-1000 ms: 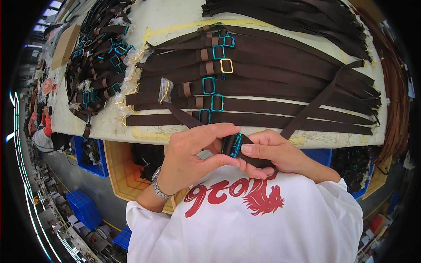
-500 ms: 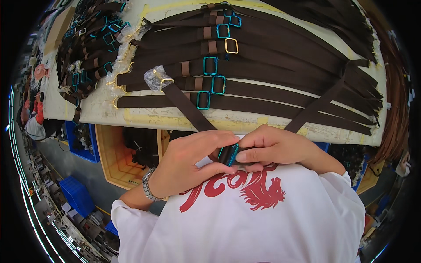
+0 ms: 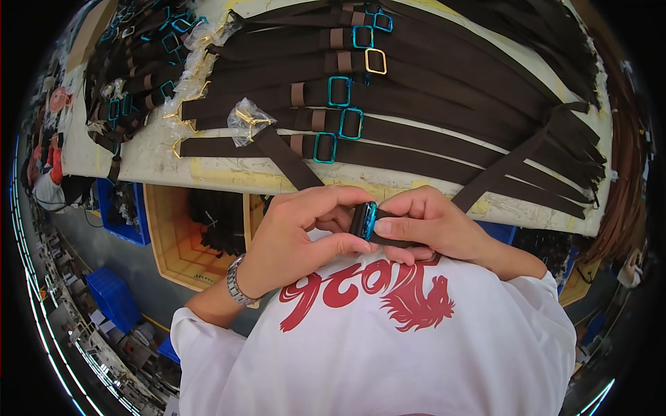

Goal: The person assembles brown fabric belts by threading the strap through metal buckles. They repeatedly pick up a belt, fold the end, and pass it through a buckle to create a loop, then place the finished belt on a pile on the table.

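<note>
Rows of dark brown straps with teal rectangular buckles (image 3: 339,91) lie on the worn white table (image 3: 159,163); a yellow crate (image 3: 170,239) sits beneath.

Dark brown straps (image 3: 444,111), teal buckles (image 3: 340,91), one gold buckle (image 3: 375,61), white shirt (image 3: 388,347) with red print.

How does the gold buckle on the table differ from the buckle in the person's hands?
The gold buckle is gold-coloured; the held buckle is teal. The gold buckle lies flat on the table with its open frame facing up; the held buckle is seen edge-on, pinched between the left hand and right hand. Both sit on dark brown straps.
</note>
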Motion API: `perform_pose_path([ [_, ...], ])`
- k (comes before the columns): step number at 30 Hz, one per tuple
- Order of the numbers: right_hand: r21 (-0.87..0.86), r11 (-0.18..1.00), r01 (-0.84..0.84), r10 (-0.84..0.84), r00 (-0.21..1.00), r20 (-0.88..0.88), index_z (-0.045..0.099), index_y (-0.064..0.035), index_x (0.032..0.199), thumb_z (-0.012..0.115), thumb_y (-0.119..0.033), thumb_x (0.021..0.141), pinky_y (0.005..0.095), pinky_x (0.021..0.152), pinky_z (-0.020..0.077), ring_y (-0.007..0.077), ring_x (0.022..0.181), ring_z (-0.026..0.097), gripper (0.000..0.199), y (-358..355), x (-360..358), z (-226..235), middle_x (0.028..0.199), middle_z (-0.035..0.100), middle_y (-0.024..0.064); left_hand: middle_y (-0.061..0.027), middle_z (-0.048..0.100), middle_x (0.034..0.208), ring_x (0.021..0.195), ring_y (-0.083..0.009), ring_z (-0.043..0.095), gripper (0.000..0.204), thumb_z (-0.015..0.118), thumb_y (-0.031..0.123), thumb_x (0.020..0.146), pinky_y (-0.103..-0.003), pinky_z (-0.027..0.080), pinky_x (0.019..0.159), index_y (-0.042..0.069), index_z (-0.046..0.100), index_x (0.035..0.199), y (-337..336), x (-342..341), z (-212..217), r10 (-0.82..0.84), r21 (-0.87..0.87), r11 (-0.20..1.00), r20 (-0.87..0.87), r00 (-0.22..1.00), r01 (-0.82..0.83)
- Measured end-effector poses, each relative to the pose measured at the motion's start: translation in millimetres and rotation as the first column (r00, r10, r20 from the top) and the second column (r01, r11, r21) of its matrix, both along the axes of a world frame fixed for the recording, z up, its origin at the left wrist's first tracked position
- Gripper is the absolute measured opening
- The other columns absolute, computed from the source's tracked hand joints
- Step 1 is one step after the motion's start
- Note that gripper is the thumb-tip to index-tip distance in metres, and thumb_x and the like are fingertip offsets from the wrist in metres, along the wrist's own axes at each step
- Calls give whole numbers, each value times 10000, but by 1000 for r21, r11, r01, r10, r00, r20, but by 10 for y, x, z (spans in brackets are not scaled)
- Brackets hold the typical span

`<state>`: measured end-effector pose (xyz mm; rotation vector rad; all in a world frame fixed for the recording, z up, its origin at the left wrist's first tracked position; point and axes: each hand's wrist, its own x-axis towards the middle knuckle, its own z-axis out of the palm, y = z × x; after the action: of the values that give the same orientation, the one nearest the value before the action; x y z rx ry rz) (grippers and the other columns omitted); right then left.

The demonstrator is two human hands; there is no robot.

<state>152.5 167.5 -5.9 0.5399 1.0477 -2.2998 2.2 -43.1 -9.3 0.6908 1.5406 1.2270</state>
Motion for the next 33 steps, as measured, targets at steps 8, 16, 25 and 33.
perform_pose_path([
  [8,102,988,-120,128,989,-77,739,-20,1001,620,-234,1140,214,522,344,8,579,470,281,39,75,-71,751,687,-4,-148,782,1183,946,-208,818,546,907,-29,788,-314,652,844,-33,732,1306,-20,0,16,-138,74,985,-216,967,157],
  [16,15,994,-105,105,994,-6,739,-25,994,619,-235,1136,211,535,364,8,591,478,280,67,85,-121,758,682,-24,-157,773,1231,948,-206,811,550,919,-18,780,-320,652,852,-20,737,1298,-49,145,-47,-7,95,995,-100,995,16],
  [25,121,986,-113,115,993,-11,731,-29,1024,619,-224,1136,214,525,377,9,590,497,251,23,112,-90,751,682,-27,-140,787,1198,890,-201,807,548,929,26,778,-304,629,821,-11,735,1289,8,115,22,-114,80,985,-377,919,155],
  [33,351,936,-8,54,991,-122,696,-27,1211,692,-163,1085,241,616,497,74,698,629,186,35,34,-127,969,728,38,-122,759,1196,972,-218,759,564,924,-8,727,-322,620,849,24,773,1270,114,-2,0,-13,132,989,-399,917,72],
])
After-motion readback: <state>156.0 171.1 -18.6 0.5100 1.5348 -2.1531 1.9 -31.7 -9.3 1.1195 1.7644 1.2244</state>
